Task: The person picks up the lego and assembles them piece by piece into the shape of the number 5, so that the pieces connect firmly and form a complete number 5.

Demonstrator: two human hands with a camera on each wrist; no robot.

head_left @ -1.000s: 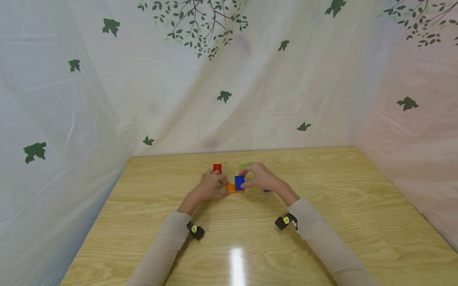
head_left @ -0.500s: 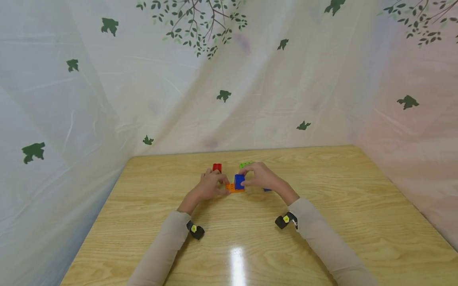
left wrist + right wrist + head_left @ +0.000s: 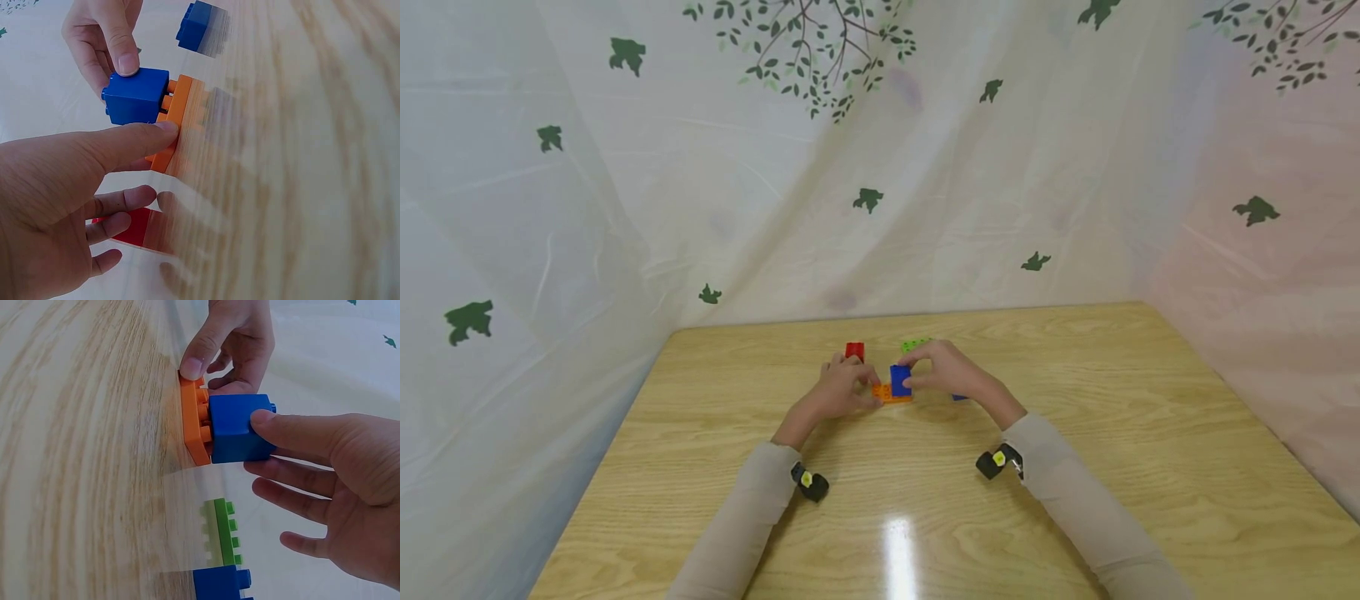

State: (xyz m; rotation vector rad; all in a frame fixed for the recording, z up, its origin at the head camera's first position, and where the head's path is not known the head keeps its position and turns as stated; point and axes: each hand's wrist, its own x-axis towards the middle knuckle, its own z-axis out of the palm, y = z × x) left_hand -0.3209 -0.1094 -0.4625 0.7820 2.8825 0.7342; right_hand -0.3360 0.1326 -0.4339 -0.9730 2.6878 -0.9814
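Note:
My left hand [image 3: 837, 392] pinches the end of a flat orange building brick [image 3: 895, 400] that lies on the table, its thumb on the near edge. In my right hand [image 3: 951, 371] a taller blue building brick [image 3: 900, 382] is pinched between thumb and fingers. That blue brick stands over the orange brick's right end. Orange studs [image 3: 167, 101] still show below it in the left wrist view, so the two are not pressed fully together. From the right wrist view, the blue brick [image 3: 240, 428] sits at the stud tops; whether it touches them I cannot tell.
A red brick [image 3: 855, 350] is just behind my left fingers. Behind my right hand lies a flat green brick [image 3: 914, 344], and a second blue brick [image 3: 215, 584] is under that wrist. A printed cloth [image 3: 797, 242] hangs behind the wooden table [image 3: 1075, 375].
The blue brick has shifted very slightly left over the orange one, still in my right hand. My left hand keeps its place on the orange brick.

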